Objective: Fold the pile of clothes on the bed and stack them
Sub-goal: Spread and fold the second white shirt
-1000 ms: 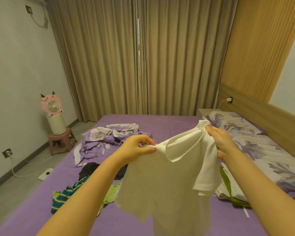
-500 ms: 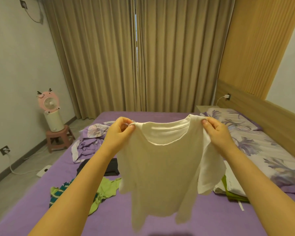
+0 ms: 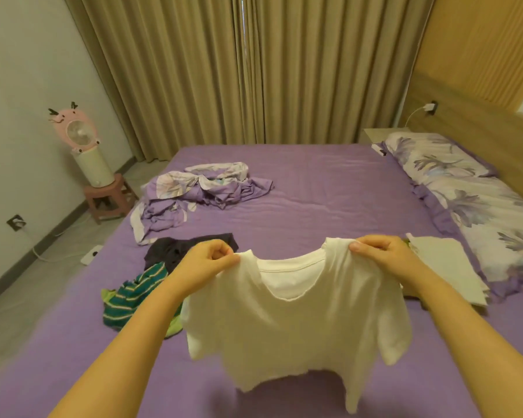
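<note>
A white T-shirt [image 3: 296,327] hangs spread out in front of me above the purple bed [image 3: 314,188]. My left hand [image 3: 207,260] pinches its left shoulder and my right hand [image 3: 381,254] pinches its right shoulder. The hem hangs just above the sheet. To the left lie a green striped garment [image 3: 133,297] and a dark garment [image 3: 175,248], both unfolded. A folded white garment [image 3: 441,263] lies to the right of my right hand, partly hidden behind that arm.
A crumpled purple floral sheet [image 3: 200,188] lies mid-bed at the left. Floral pillows [image 3: 471,200] run along the wooden headboard on the right. A pink fan [image 3: 79,137] stands on a stool [image 3: 106,197] on the floor beside the bed's left edge.
The shirt went from bunched between my hands to stretched flat by both shoulders. My hands have since lowered it toward the bed, and my view has tilted downward.
</note>
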Demonstrator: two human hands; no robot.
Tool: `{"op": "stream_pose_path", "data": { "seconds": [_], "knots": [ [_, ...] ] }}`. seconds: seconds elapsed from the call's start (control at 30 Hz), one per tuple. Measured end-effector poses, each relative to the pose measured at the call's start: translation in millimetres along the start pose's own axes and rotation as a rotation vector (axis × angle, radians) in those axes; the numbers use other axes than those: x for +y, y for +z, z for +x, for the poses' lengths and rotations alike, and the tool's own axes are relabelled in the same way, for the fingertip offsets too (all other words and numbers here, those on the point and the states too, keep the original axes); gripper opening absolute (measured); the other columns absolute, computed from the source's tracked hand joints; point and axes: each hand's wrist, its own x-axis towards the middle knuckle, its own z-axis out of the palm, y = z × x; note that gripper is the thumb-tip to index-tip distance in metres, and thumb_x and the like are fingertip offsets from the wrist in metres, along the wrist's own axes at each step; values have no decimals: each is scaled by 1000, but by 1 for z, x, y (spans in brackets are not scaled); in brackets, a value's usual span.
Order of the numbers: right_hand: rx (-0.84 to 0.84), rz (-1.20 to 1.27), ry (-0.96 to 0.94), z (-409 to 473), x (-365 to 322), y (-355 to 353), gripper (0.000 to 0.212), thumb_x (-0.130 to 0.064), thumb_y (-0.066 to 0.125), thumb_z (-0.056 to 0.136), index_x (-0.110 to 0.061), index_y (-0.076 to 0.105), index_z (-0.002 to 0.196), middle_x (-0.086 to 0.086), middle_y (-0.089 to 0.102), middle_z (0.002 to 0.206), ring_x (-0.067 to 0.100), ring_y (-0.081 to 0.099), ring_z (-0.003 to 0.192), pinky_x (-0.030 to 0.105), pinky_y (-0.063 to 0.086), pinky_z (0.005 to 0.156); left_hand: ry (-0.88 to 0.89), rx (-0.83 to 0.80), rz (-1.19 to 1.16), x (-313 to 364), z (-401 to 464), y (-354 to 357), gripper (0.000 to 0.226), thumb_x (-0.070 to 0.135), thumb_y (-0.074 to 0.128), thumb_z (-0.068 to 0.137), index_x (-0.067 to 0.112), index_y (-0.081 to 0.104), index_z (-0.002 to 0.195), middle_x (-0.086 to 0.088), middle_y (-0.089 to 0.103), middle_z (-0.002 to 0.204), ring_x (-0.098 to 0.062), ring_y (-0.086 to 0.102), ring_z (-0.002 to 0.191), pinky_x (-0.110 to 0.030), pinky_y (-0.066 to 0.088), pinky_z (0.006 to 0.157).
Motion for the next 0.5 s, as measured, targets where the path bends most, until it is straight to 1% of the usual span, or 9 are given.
{"op": "stream_pose_path", "data": {
  "seconds": [0.07,0.13,0.2,0.27,0.3,0.33,0.4,0.43,0.5],
  "knots": [
    [-23,-121,77,12,36,18,14,-32,66,86,-24,74,77,-10,71,78,2,61,71,15,47,65,-72,-41,24,-35,14,26,19,33,64,88,16,64,83,-4,67,75,-12,55,65,-26,42,61],
    [-41,-202,154,26,70,34,16,-33,64,87,-24,71,75,-10,69,76,5,59,73,15,43,64,-139,-72,6,-67,28,49,19,29,63,89,11,64,83,-10,61,72,-16,51,66,-27,37,60],
    [-35,-240,233,43,100,50,16,-32,65,87,-27,68,73,-12,66,74,4,57,72,12,40,61,-190,-105,1,-97,46,70,17,26,62,91,12,66,80,-8,60,73,-16,50,68,-27,36,61],
    [-17,-262,310,61,128,65,14,-30,65,87,-27,67,73,-13,66,77,3,56,74,14,39,60,-234,-152,23,-124,67,90,18,25,60,92,12,68,82,-7,66,79,-16,55,73,-27,39,65],
    [-12,-273,340,71,142,71,14,-27,64,88,-25,67,75,-11,67,79,5,57,75,16,39,61,-259,-167,26,-136,78,100,18,25,59,92,12,68,83,-6,66,81,-16,56,75,-26,39,66],
    [-7,-293,367,81,156,77,13,-25,63,88,-22,68,77,-8,67,80,9,57,76,19,40,62,-284,-180,25,-148,89,109,17,24,59,92,13,67,81,-3,65,78,-16,55,75,-24,39,64],
    [9,-357,412,101,181,88,11,-23,60,90,-18,68,85,-2,67,84,15,58,81,25,40,66,-313,-198,25,-171,112,127,18,23,58,92,19,60,75,4,56,70,-13,50,69,-17,35,57],
    [15,-392,425,112,193,93,11,-23,59,91,-17,68,88,-2,66,86,17,58,82,26,39,68,-322,-201,30,-181,125,137,18,23,57,92,20,57,74,5,52,68,-11,48,67,-16,33,54],
    [30,-455,427,133,219,100,11,-24,56,93,-19,65,90,-2,64,84,17,57,80,23,38,64,-337,-200,52,-201,151,155,15,24,55,93,23,55,77,7,49,66,-12,45,65,-14,32,51]
  ]
}}
